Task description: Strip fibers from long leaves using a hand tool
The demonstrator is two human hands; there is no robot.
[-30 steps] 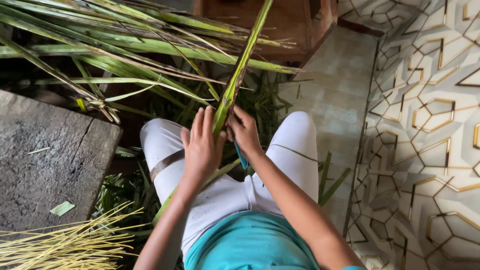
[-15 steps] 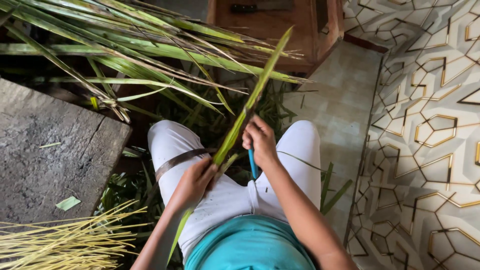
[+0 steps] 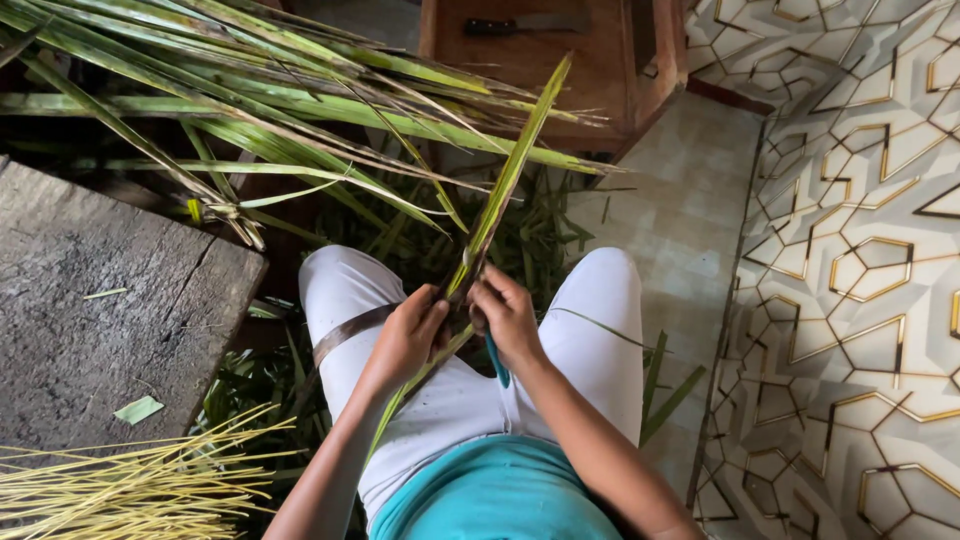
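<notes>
Both hands grasp one long green palm leaf over the lap.

The left hand has its grip clenched round the leaf's lower part; the right hand, just beside it, pinches the leaf and also holds a teal-handled tool. Farther off lie a heap of green fronds and a dark-handled knife on a brown wooden worktop.
</notes>
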